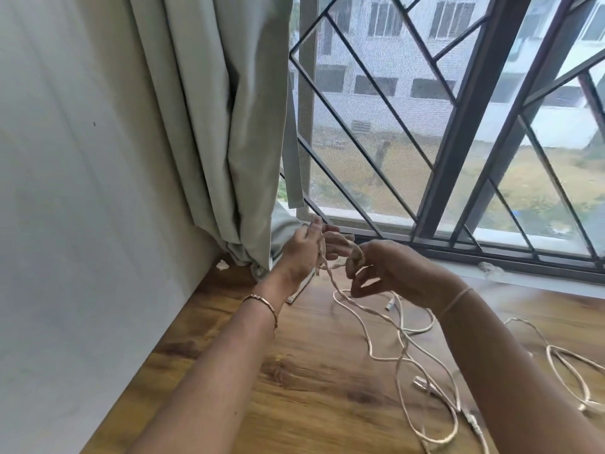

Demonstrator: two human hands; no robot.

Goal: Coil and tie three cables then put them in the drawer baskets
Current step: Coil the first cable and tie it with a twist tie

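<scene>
A long cream-white cable (389, 326) lies in loose loops on the wooden table (311, 381). One end rises to my hands near the window sill. My left hand (302, 249) holds several turns of the cable wound around its raised fingers. My right hand (389, 270), just right of it, pinches the running strand between thumb and curled fingers. A second cream cable (566, 371) lies looped at the right edge. Clear plug ends (422, 385) lie on the table among the loops. No drawer baskets are in view.
A grey-green curtain (212, 126) hangs at the left, bunched on the table corner beside a white wall (65, 191). A barred window (458, 126) with a dark frame runs along the table's far edge. A flat grey object (299, 291) lies below my left hand.
</scene>
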